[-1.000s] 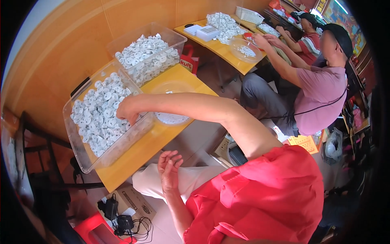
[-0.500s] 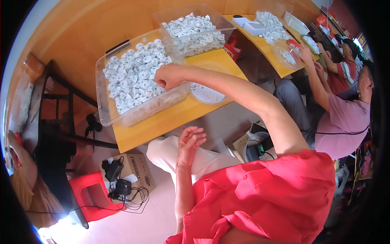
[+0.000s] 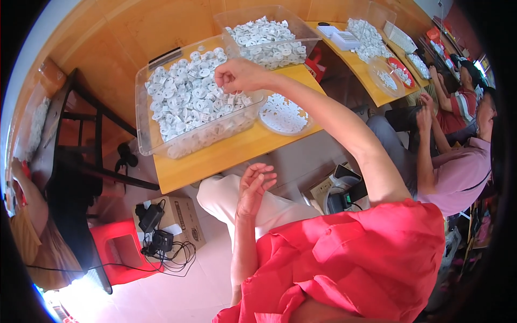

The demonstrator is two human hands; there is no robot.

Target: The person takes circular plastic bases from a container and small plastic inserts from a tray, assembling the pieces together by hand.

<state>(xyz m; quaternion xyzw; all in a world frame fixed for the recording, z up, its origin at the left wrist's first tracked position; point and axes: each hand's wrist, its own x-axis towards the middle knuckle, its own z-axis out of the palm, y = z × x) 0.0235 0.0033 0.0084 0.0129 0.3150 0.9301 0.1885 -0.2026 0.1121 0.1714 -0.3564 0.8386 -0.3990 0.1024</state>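
Note:
My right hand (image 3: 239,75) is over the right side of a clear plastic bin (image 3: 180,140) heaped with small white round plastic parts (image 3: 186,89). Its fingers are curled together and pointing down; whatever they may hold is hidden. Close to that forearm, a round clear tray (image 3: 285,129) of tiny white pieces (image 3: 281,112) sits on the yellow table (image 3: 188,172). Above my lap, in front of the table edge, I hold up my left hand (image 3: 256,185). Its fingers are loosely bent and apart, and nothing clear shows between them.
A second clear bin (image 3: 269,56) of white parts stands behind. At right, co-workers sit along another yellow table (image 3: 371,89) with white parts and a red tray (image 3: 401,72). Lower left are a red stool (image 3: 113,253), a cardboard box (image 3: 186,215) and black adapters (image 3: 161,240) with tangled cables.
My right hand has moved up and slightly right over the bin, and more of the round tray shows. My left hand is nearly still. A co-worker's hand has drawn back from the other table.

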